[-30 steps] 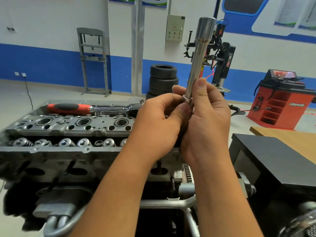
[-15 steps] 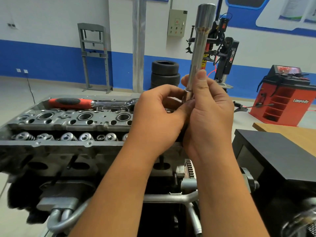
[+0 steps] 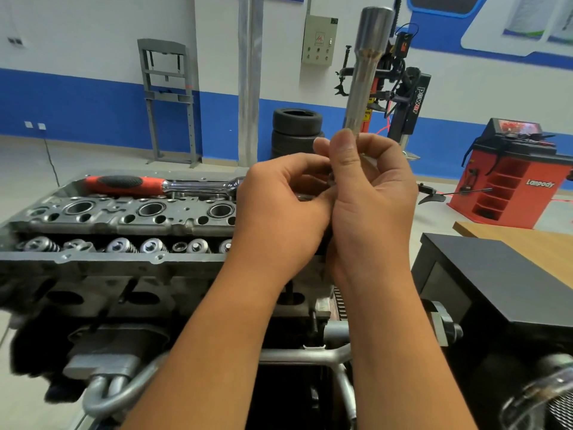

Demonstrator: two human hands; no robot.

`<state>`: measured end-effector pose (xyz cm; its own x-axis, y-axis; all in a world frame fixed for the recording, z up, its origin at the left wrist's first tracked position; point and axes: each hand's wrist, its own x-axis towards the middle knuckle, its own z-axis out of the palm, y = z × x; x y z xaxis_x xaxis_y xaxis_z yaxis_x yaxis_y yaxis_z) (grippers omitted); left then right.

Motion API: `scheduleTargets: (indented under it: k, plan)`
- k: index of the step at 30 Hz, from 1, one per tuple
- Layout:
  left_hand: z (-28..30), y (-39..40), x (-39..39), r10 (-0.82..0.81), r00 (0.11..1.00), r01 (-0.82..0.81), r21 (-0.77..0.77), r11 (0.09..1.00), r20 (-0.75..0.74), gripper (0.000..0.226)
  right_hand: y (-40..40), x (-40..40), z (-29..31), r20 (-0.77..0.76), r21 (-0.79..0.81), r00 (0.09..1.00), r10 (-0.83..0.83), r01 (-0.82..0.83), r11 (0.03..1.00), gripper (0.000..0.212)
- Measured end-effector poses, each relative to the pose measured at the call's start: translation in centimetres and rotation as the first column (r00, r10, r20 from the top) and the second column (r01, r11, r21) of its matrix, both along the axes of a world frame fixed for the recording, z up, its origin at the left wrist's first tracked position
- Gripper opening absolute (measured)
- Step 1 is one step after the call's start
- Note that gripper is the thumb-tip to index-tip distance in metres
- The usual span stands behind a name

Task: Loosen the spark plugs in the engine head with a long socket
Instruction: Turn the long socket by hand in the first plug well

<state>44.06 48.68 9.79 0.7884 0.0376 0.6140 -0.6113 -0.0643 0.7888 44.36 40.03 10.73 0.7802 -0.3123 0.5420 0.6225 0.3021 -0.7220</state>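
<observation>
The long, shiny steel tube socket (image 3: 365, 76) stands almost upright above the engine, its wide end at the top and its lower end buried in the right hand (image 3: 370, 193), whose thumb and fingers are wrapped round it. The left hand (image 3: 280, 212) sits touching the right, fingers curled in at the socket's base; what they pinch is hidden. Behind the left hand, a red-and-black-handled chrome ratchet (image 3: 161, 185) lies along the far edge of the grey metal engine head (image 3: 124, 225).

Car workshop: stacked tyres (image 3: 297, 131), tyre changer (image 3: 403, 97), red wheel balancer (image 3: 514, 175)
</observation>
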Motion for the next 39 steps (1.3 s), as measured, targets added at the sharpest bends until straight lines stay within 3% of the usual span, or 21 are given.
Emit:
scheduleTargets:
  k: [5, 8, 13, 19, 23, 28, 33, 39]
  plan:
    - [0.35, -0.20, -0.34, -0.134, 0.991, 0.134, 0.006, 0.991, 0.014, 0.028, -0.14, 0.23, -0.02, 0.010, 0.010, 0.997, -0.071, 0.070, 0.997, 0.015]
    - [0.48, -0.45, -0.12, -0.106, 0.994, 0.106, 0.036, 0.994, 0.002, 0.030, -0.07, 0.43, 0.06, -0.011, -0.022, 0.997, -0.081, 0.080, 0.997, 0.025]
    - [0.15, -0.27, 0.01, -0.057, 0.998, 0.058, -0.067, 0.996, 0.011, 0.032, 0.09, 0.32, 0.08, 0.006, 0.016, 0.999, -0.040, 0.040, 0.999, 0.028]
    - [0.22, 0.01, 0.04, -0.195, 0.981, 0.195, 0.012, 0.981, -0.011, 0.032, 0.15, 0.39, 0.15, -0.020, 0.011, 0.997, -0.075, 0.076, 0.997, 0.027]
    - [0.22, 0.02, -0.12, -0.115, 0.993, 0.114, -0.066, 0.991, -0.019, 0.027, 0.69, 0.44, 0.46, -0.027, -0.002, 0.998, -0.057, 0.057, 0.998, 0.032]
    - [0.41, 0.14, 0.14, -0.047, 0.999, 0.046, -0.059, 0.997, -0.005, 0.015, 0.66, 0.25, 0.50, -0.041, 0.055, 0.999, -0.021, 0.024, 0.998, 0.020]
    - [0.65, 0.26, -0.17, -0.221, 0.972, 0.222, 0.004, 0.975, -0.078, 0.024, 0.49, 0.13, 0.66, -0.069, 0.033, 0.996, -0.051, 0.054, 0.998, 0.042]
    - [0.26, 0.05, -0.01, -0.051, 0.998, 0.051, -0.014, 0.999, -0.028, 0.012, 0.38, 0.06, 0.44, -0.039, 0.053, 0.999, 0.021, -0.019, 0.998, 0.026]
